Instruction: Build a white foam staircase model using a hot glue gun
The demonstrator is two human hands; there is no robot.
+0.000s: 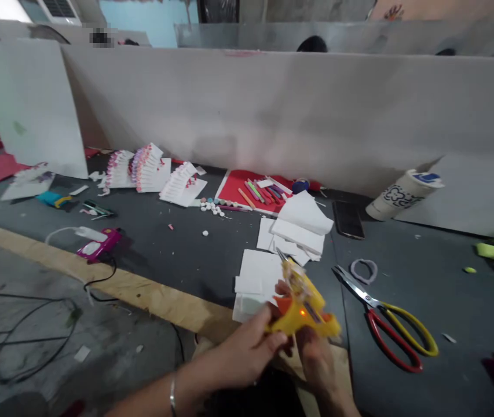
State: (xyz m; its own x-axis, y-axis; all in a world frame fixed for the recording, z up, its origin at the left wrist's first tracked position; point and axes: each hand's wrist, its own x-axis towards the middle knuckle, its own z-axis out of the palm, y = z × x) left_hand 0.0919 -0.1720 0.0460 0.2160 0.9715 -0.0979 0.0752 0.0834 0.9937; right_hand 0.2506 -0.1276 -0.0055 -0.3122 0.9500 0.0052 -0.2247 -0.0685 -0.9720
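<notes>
A yellow hot glue gun (305,307) with a small lit orange light is held over the table's front edge, its metal nozzle pointing away from me. My left hand (253,347) is closed around the handle on its left side, near the orange trigger. From the right and below, my right hand (316,356) grips the rear of the gun's body; some of its fingers are hidden. White paper sheets (262,272) lie just past the nozzle, and more folded white papers (301,223) lie behind them. Scissors (377,304) with red and yellow handles rest to the right.
A red sheet (233,182) carries coloured sticks. Fanned white cards (145,168) stand at the back left, near a purple power socket (99,243). A phone (348,219), a tilted paper cup (403,197) and a grey ring (363,270) lie right. A white board (229,104) borders the back.
</notes>
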